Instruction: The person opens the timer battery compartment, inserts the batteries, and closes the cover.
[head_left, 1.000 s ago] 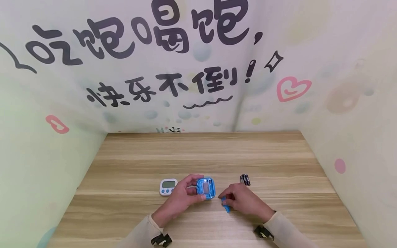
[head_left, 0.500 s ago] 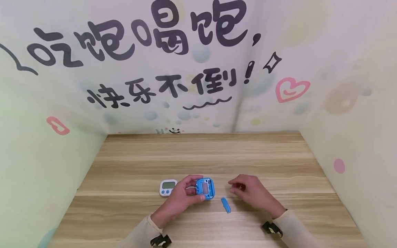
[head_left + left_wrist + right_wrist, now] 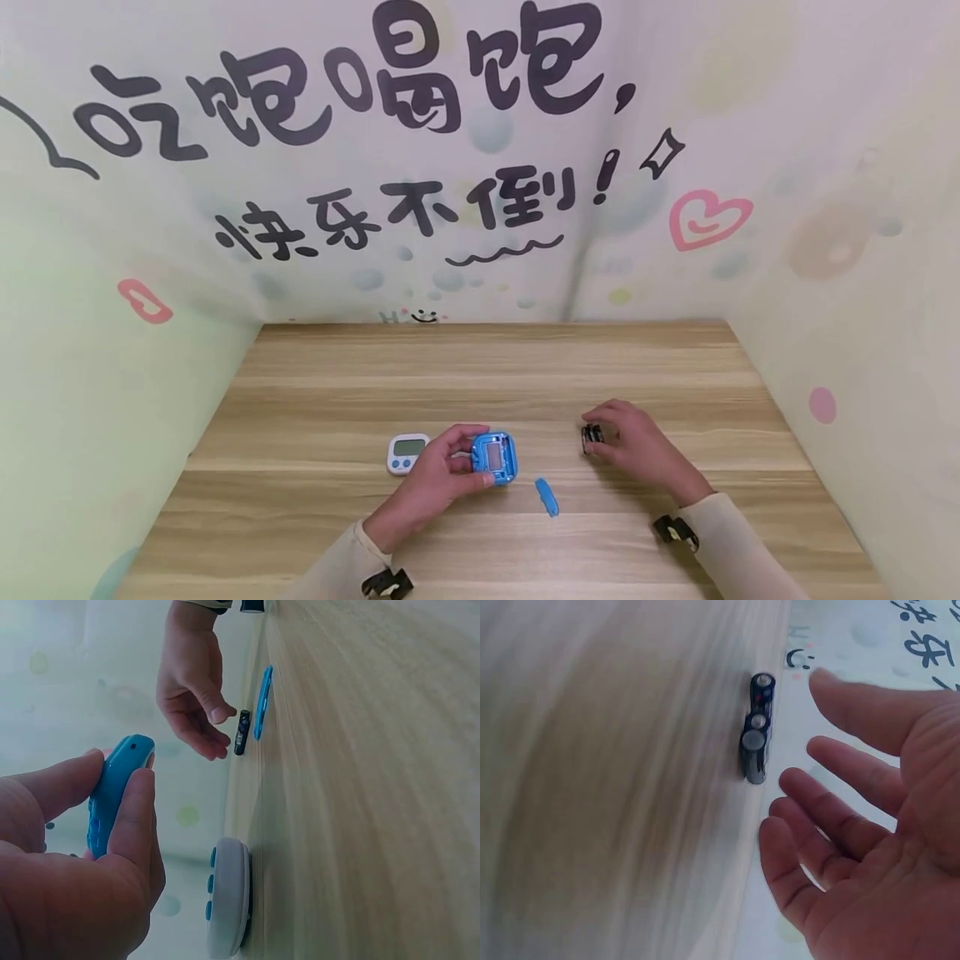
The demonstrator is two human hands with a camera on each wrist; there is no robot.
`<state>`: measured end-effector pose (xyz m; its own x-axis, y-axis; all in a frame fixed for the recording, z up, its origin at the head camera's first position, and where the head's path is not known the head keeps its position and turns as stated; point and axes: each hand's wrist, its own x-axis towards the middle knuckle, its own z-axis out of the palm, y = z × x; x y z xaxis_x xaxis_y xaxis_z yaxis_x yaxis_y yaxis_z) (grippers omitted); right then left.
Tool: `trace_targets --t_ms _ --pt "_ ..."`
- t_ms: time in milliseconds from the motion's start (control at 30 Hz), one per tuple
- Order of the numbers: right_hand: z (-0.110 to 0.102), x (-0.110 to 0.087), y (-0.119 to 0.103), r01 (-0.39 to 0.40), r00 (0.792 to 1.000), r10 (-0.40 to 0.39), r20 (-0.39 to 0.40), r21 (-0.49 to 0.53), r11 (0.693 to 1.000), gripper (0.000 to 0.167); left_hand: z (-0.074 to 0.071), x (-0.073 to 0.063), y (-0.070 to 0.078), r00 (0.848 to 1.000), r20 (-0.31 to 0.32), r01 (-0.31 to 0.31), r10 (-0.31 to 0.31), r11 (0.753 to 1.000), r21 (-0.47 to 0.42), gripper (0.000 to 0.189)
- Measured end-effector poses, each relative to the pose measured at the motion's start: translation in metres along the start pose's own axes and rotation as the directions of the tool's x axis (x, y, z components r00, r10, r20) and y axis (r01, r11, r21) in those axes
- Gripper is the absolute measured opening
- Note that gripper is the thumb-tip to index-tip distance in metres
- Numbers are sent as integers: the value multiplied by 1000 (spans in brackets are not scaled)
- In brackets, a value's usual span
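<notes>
Left end of the desk (image 3: pixel 322 367) group: white timer (image 3: pixel 407 447), lying flat, grey screen and blue buttons up, right edge hidden behind the left hand (image 3: pixel 435 482). Next, blue device (image 3: pixel 495 458), pinched between thumb and fingers of that hand, held clear of the wood in the left wrist view; open recess turned up toward the head camera, set along the right side. Then narrow blue strip (image 3: pixel 547 497), loose on the desk, between the two hands, slanting from upper left to lower right in the head view. Rightmost, dark batteries (image 3: pixel 756 735), side by side on the desk, near the right hand (image 3: pixel 637 446) and well apart from the left. Exact number hard to tell, with part of the cluster covered from above. Ends toward the right wrist camera; long axis, by that, judged to run away from the person, much the same way as the recess. Right fingers parted from the thumb, gripping nothing, just right of the batteries; gap visible in the right wrist view. Right hand clearly the nearer; recess farther left, beyond the strip.
</notes>
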<state>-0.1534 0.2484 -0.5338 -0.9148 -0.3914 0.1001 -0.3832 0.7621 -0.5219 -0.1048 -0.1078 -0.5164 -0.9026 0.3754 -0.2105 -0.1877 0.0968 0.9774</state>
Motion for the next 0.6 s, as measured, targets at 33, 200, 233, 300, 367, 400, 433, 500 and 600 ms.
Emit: trace_targets --t_ms 33,200,233,300,367,400,433,500,600 --pt "0 0 2 -5 1000 5 10 4 1000 45 0 0 0 1000 1 1 -1 1000 -2 68" --pt "1 0 6 -29 997 28 68 6 1000 55 -1 1 0 1000 6 6 -6 1000 -8 68" --pt "1 1 6 -33 996 32 78 7 999 57 -1 1 0 1000 7 7 -6 1000 -11 68" --pt "1 1 6 -37 995 36 94 2 999 58 -1 1 0 1000 9 10 -10 1000 -12 69" --pt "2 3 6 -32 994 33 102 -9 999 56 -1 1 0 1000 12 12 -12 1000 -12 69" --pt "2 3 6 -26 994 28 102 -20 999 55 -1 1 0 1000 13 13 -13 1000 -12 70" --pt "3 4 5 -27 994 29 104 -27 999 54 -1 1 0 1000 14 13 -13 1000 -13 70" --pt "4 4 4 -9 995 13 100 -43 999 50 -1 2 0 1000 17 11 -11 1000 -15 71" --pt "4 4 2 5 996 0 94 -55 998 44 0 2 -1 1000 23 5 -5 1000 -18 71"
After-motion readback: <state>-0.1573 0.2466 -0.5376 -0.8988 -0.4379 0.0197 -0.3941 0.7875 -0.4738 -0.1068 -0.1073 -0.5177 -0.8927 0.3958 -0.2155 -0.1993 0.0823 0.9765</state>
